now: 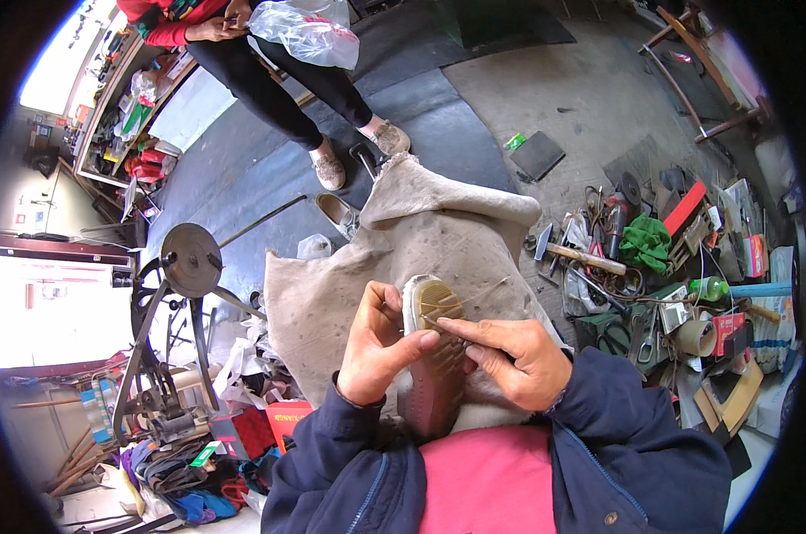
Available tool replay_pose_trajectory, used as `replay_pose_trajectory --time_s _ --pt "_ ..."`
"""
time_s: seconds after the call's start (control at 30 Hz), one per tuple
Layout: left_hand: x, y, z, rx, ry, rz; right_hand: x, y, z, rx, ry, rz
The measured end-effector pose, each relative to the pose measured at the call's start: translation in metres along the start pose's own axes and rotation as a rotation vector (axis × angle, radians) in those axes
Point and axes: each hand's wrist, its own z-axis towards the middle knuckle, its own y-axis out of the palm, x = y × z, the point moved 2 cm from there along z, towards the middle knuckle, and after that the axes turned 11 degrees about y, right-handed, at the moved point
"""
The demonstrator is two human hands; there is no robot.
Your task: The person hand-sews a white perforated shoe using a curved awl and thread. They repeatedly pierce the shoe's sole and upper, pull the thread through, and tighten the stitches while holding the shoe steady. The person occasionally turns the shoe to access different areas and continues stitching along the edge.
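Your left hand (378, 343) clasps the side of a worn shoe with a tan ridged rubber sole (434, 351), lying sole-up at the near edge of the stained beige cloth (349, 285) over your lap. Your right hand (510, 360) pinches a thin pale thread (476, 295) against the sole, fingertips meeting your left thumb.

A single head-worn fisheye camera looks steeply down from close above the wearer's lap, facing forward across the grey concrete floor (527, 80); straight edges bend toward the picture's dark round rim.
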Motion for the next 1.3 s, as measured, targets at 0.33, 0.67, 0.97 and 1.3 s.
replay_pose_trajectory --time_s 0.33,0.67,0.97,1.3 --pt "0.009 0.0 0.014 -0.147 -0.126 0.116 -0.024 -0.045 0.024 -0.283 0.186 -0.128" --pt "0.001 0.013 0.022 -0.201 -0.072 0.219 -0.056 -0.044 0.037 -0.241 0.065 -0.569" --pt "-0.008 0.04 0.021 -0.114 -0.007 0.336 -0.06 -0.053 0.031 -0.221 0.253 -0.557" --pt "-0.005 0.033 0.031 -0.13 0.056 0.476 -0.047 -0.036 0.032 -0.114 0.257 -0.537"
